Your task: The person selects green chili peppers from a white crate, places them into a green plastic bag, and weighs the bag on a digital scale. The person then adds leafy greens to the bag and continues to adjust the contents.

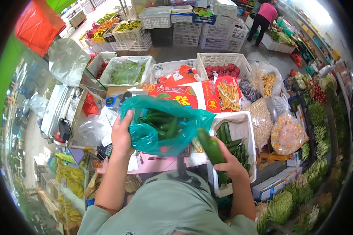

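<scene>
My left hand (122, 135) grips the left rim of a green translucent plastic bag (147, 141), whose mouth gapes upward. Inside the bag lie several dark green vegetables (161, 120), perhaps cucumbers or peppers; folds of plastic hide part of them. Just right of the bag, my right hand (231, 161) is closed around green cucumbers (211, 149), at least two by their look. Below and beside that hand stands a white foam box (251, 129) lined with pale sheeting, with more long green cucumbers (242, 152) in it.
Red printed cardboard (191, 97), a calculator (104, 150) and a blue tape measure (112, 100) lie on the counter. Beyond are a foam box of green produce (128, 72) and a crate of dragon fruit (223, 69). Bagged goods (288, 135) stand right. A person (263, 20) bends over produce far off.
</scene>
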Demonstrator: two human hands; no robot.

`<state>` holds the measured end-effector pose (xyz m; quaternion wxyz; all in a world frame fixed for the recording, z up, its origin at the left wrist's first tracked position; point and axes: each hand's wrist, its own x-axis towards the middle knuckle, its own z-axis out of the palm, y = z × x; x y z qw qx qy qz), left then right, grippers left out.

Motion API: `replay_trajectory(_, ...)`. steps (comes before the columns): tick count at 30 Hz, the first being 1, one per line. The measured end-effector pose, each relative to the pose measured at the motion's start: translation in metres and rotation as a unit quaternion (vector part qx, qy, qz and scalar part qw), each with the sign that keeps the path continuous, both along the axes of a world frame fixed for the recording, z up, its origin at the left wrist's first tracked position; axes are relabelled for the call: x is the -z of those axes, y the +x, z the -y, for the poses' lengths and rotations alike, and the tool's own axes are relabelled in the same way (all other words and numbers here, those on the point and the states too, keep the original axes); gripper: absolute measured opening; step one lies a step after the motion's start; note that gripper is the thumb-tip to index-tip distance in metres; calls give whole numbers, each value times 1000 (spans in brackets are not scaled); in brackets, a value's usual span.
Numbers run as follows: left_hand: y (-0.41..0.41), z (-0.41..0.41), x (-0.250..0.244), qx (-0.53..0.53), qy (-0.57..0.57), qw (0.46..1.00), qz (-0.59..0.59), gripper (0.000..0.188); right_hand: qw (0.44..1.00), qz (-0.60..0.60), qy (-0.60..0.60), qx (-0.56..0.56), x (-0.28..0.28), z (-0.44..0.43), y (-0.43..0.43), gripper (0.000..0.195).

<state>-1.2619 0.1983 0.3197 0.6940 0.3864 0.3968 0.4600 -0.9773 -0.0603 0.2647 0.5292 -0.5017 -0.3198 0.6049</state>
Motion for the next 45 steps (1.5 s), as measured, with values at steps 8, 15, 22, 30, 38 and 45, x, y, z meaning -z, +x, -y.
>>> replay_trajectory(8,3,1,0,6,-7,998,-61,42,876,444,180,57,62,-192,-88,95)
replay_trajectory(15,-51,-37,-3,-35,-18,998,58,36,865,497,-60,-30,63,-178,-33,80)
replay_trajectory(22,-89,-15,-55,-125,1,991,49,27,806,589,-54,14,-40,-207,-33,59)
replay_trajectory(30,-176,52,-66,-274,34,956,-95,37,625,677,370,124,-83,-299,-106,34)
replay_trajectory(38,-231,91,-21,-355,25,934,-40,48,636,605,476,58,-99,-363,-238,35)
replay_trajectory(45,-223,92,61,-344,-28,936,-70,60,734,603,295,-105,-38,-357,-267,55)
